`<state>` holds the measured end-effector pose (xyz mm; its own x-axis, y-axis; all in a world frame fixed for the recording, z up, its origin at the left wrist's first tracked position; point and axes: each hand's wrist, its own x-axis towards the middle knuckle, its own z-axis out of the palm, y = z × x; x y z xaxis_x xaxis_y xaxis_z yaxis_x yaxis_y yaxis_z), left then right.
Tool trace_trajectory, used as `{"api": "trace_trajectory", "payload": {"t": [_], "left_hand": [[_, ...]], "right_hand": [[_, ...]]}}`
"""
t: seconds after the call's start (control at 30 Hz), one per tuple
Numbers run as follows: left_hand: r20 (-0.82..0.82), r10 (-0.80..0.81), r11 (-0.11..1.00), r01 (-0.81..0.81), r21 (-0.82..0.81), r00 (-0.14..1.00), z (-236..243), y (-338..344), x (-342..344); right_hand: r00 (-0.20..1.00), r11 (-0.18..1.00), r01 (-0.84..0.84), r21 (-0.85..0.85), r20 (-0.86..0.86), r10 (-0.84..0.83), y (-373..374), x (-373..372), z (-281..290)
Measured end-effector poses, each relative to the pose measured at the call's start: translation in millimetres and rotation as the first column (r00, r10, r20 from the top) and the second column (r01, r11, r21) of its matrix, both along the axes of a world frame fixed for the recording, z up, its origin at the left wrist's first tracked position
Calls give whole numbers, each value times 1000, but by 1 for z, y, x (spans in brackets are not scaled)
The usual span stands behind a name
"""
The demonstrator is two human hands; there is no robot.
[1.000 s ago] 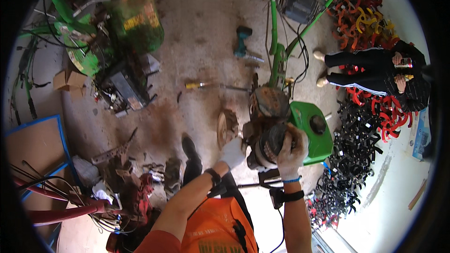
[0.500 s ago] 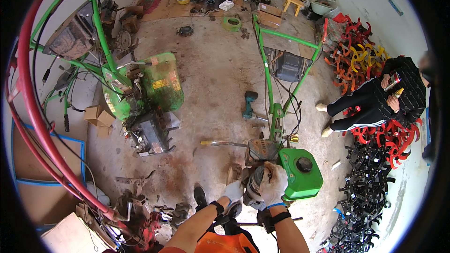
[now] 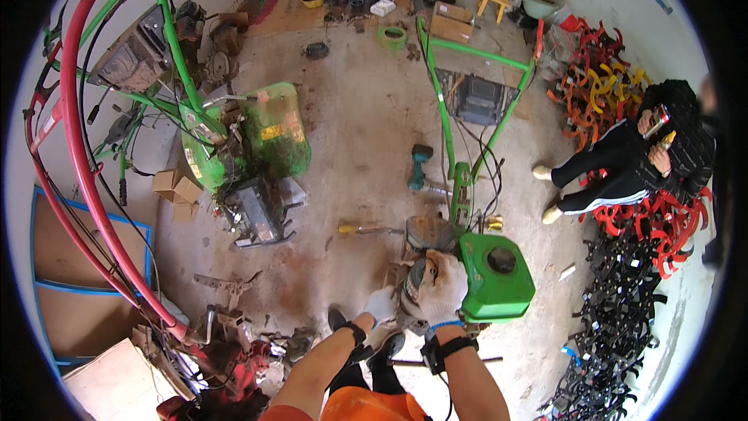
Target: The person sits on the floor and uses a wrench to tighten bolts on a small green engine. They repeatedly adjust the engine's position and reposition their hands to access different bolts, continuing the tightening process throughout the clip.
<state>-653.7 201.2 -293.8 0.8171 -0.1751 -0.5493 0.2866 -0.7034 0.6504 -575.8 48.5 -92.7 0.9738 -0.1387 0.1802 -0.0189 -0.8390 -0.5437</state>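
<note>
A small engine sits at the foot of a green tiller frame (image 3: pixel 462 195), its green fuel tank (image 3: pixel 481 296) on the right with a dark round cap or opening on top. My right hand (image 3: pixel 442 284), in a pale work glove, is wrapped over a dark rounded engine part (image 3: pixel 411 284) left of the tank. My left hand (image 3: pixel 381 304), gloved too, is low beside that part's left side. Its fingers are too blurred to read. Behind the part, a brownish boxy cover (image 3: pixel 430 231) adjoins the tank.
A teal power drill (image 3: pixel 419 168) and a yellow-handled tool (image 3: pixel 366 229) lie on the floor. Another green tiller (image 3: pixel 273 132) and red handlebars (image 3: pixel 78 125) stand left. Black blades (image 3: pixel 608 320) and red blades (image 3: pixel 662 226) are heaped right, beside a person (image 3: pixel 615 160) holding a can.
My left hand has shifted slightly up and left, away from the engine part. My right hand stays on it. The whole view has shifted a little.
</note>
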Motion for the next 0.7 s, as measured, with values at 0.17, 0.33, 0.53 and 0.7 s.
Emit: {"api": "trace_trajectory", "payload": {"t": [0.17,0.33,0.53,0.7], "left_hand": [[66,189,975,-179,-135,980,-7,-2,-14],[8,198,970,-194,-146,980,4,-4,-7],[-37,131,985,-134,-105,991,15,2,-3],[341,186,978,-139,-157,921,-7,0,-11]], "right_hand": [[1000,1000,8,-9,25,-8,1,2,1],[999,1000,5,-1,40,-5,3,4,3],[1000,1000,4,-15,9,-4,2,4,5],[998,1000,0,6,60,0,2,4,2]]}}
